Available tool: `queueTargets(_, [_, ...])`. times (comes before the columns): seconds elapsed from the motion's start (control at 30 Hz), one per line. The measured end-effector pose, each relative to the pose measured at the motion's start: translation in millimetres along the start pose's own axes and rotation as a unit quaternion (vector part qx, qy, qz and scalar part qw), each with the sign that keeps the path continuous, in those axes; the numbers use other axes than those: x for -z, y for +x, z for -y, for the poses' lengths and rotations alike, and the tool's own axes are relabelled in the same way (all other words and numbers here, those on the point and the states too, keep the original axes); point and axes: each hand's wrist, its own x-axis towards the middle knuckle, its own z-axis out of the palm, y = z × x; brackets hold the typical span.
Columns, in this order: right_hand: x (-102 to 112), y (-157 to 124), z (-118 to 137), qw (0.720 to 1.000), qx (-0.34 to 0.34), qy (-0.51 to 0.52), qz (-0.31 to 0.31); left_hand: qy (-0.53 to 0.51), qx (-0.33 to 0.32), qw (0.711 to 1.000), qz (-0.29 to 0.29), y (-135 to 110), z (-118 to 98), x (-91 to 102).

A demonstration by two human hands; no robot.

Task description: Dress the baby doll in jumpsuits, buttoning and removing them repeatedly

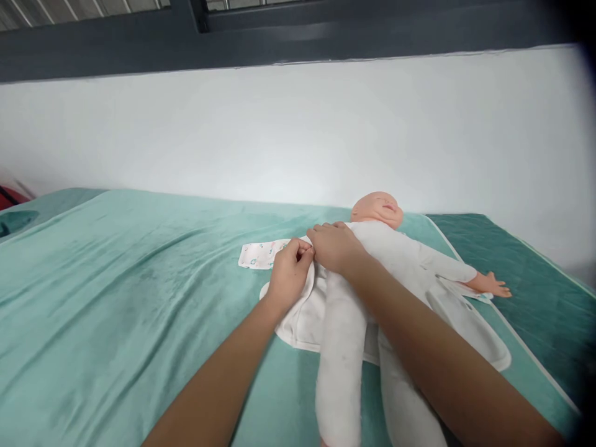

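A baby doll (378, 210) in a white suit lies on its back on a teal blanket (116, 279), head toward the wall. Under it is spread a white garment (302, 320). My left hand (287, 273) pinches the garment's edge beside the doll's side, fingers closed on the cloth. My right hand (336, 246) rests on the doll's chest and shoulder, fingers curled against the same edge, touching my left hand. A patterned white sleeve piece (261, 254) sticks out to the left of my hands. The doll's bare hand (493, 285) lies out to the right.
The teal blanket covers a bed that meets a white wall (279, 136) behind. A darker green blanket (535, 279) lies at the right. A dark window frame (298, 31) runs along the top. Something red (9, 195) shows at the far left.
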Motion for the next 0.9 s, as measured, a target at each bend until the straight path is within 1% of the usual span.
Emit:
queueTargets(0.1, [-3,5,3,1.0,-0.011,0.001,-0.015,-0.068,0.006,0.998,0.016,2,1,1.0])
queueTargets(0.23, [-7,12,4,0.999,-0.036,-0.003,-0.04,-0.147,0.03,0.988,0.043,2,2,5.0])
queueTargets(0.4, [-11,15,6,0.996,-0.053,-0.006,-0.065,-0.219,0.056,0.972,0.06,-4,-1,6.8])
queueTargets(0.47, [-8,11,5,0.996,-0.048,-0.006,-0.069,-0.217,0.057,0.973,0.046,-6,-1,5.9])
queueTargets(0.5, [-6,7,3,0.996,-0.047,-0.005,-0.071,-0.2,0.055,0.978,0.033,-7,0,5.4])
queueTargets(0.6, [2,-14,-11,0.992,-0.065,0.04,-0.1,-0.091,0.044,0.994,-0.029,-6,8,4.2])
queueTargets(0.67, [3,-35,-27,0.977,-0.098,0.11,-0.152,-0.003,0.047,0.997,-0.062,-3,15,4.4])
queueTargets(0.7, [1,-48,-36,0.964,-0.118,0.145,-0.188,0.033,0.053,0.996,-0.07,-1,18,4.6])
queueTargets(0.73, [-3,-61,-46,0.948,-0.136,0.177,-0.228,0.062,0.06,0.994,-0.071,1,20,4.9])
queueTargets(0.8, [-15,-89,-66,0.905,-0.184,0.22,-0.314,0.104,0.067,0.99,-0.066,3,22,5.3])
queueTargets(0.83, [-21,-101,-74,0.883,-0.215,0.234,-0.344,0.117,0.066,0.989,-0.064,4,22,5.5])
queueTargets(0.87, [-28,-113,-82,0.867,-0.252,0.241,-0.356,0.125,0.064,0.988,-0.061,4,22,5.5])
queueTargets(0.9, [-34,-124,-89,0.86,-0.288,0.244,-0.343,0.129,0.059,0.988,-0.057,4,21,5.6])
